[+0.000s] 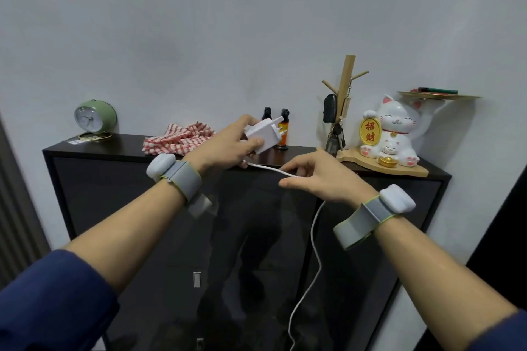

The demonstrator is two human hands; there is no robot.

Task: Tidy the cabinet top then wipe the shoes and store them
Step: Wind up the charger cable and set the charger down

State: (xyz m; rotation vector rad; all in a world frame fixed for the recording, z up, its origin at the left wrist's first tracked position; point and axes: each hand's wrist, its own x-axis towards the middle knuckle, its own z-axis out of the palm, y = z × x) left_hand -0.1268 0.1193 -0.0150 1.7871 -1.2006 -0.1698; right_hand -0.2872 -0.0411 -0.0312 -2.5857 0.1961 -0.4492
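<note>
Two hands: raised before the front edge of the cabinet (128,143).
Right hand (319,177): fingers curl loosely round the white cable (313,236), which hangs down the cabinet front.
Left hand (225,145): grips the white charger (263,132) above the cabinet top.
Cabinet top, left end to right end: green clock (95,117), checked cloth (176,137), two small bottles (283,129), wooden key stand (346,80), lucky cat (395,125).
Writing: the cat's gold plaque (370,130) reads 招财.

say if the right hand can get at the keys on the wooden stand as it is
Probably not yet: the keys hang close above the right hand with nothing between, but it pinches the white cable.
</note>
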